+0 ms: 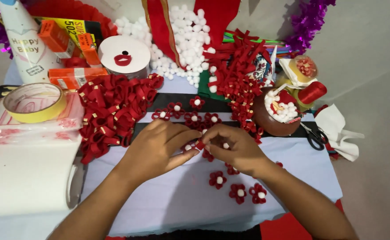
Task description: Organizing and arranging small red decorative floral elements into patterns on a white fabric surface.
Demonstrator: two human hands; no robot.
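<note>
both hands meet at table (181,200) centre, left hand (157,149) and right hand (235,149) pinching one small red ribbon piece (199,145) between fingertips. finished red flowers (238,192) lie at 5 o'clock, red ribbon loops pile (110,111) at 10 o'clock, scissors (315,138) at 3 o'clock.

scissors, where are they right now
In the head view the black-handled scissors lie on the right side of the table, just right of the brown bowl of white pompoms and left of the crumpled white cloth.

Left hand (157,149) and right hand (235,149) pinching a red ribbon piece (199,145), finished red flowers (238,193) nearby
</note>
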